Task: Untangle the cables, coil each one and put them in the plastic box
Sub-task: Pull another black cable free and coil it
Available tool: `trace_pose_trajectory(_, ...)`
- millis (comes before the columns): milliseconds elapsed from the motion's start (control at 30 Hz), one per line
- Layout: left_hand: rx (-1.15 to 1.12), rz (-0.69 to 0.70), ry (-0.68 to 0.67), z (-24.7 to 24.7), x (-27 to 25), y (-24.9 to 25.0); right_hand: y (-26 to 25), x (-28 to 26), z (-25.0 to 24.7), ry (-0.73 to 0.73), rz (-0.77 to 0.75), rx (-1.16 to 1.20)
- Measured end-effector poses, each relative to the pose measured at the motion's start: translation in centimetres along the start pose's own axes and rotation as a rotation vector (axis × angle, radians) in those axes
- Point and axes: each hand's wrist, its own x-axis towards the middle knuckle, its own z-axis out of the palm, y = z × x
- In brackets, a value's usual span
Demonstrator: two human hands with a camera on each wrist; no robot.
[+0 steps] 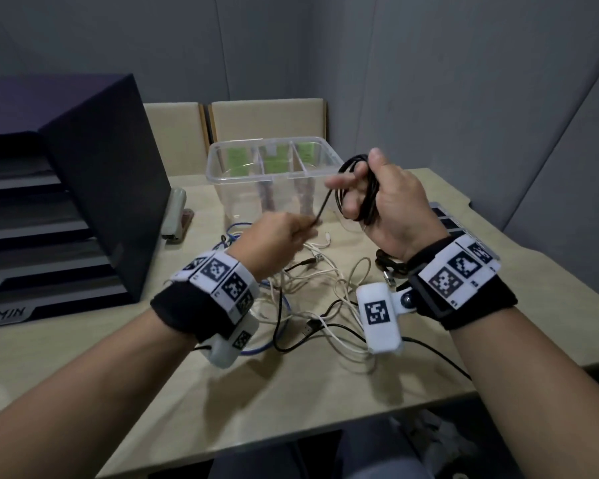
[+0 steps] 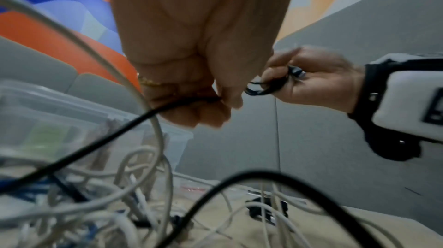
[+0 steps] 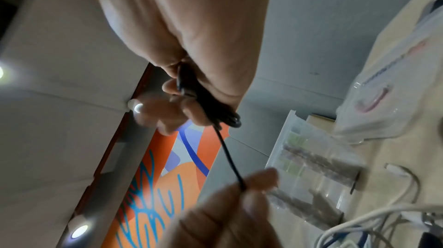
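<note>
My right hand (image 1: 391, 198) curls round the black cable (image 1: 360, 188) coil, held up just in front of the plastic box (image 1: 270, 167), left hand (image 1: 277, 236) pinching its tail; light, limp, probably springy, so grip across the loops, not the plug.

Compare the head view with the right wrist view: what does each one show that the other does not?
Only the head view shows the dark drawer unit and both wristbands. Only the right wrist view shows ceiling lights and an orange mural. Both show the right hand holding the black cable coil, the left hand pinching its free end, and the plastic box.
</note>
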Motion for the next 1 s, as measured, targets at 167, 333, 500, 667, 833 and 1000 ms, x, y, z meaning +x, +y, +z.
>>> trace_pose_trajectory(167,0.200,0.043,-0.222,0.8,-1.2,-0.7,0.8,0.8,-0.5,0.057,-0.006,0.127)
trace_pose_trajectory(333,0.382,0.055,-0.243,-0.3,-1.7,-1.9,2.2,1.1,-1.3,0.200,-0.157,-0.558)
trace_pose_trajectory(500,0.297,0.096,0.093,-2.6,-0.8,-1.5,3.2,0.7,-1.0,-0.070,-0.106,-1.214)
trace_pose_trajectory(667,0.346,0.116,0.381,-4.6,0.5,-1.5,3.7,-0.2,0.1,-0.266,0.023,-0.972)
trace_pose_trajectory(833,0.351,0.075,0.305,-3.9,0.5,-1.7,2.7,0.1,0.9,-0.227,0.046,-0.552)
trace_pose_trajectory(1000,0.404,-0.030,0.007,-1.4,-0.8,-3.6,-0.2,1.0,0.4,-0.182,0.002,-0.215)
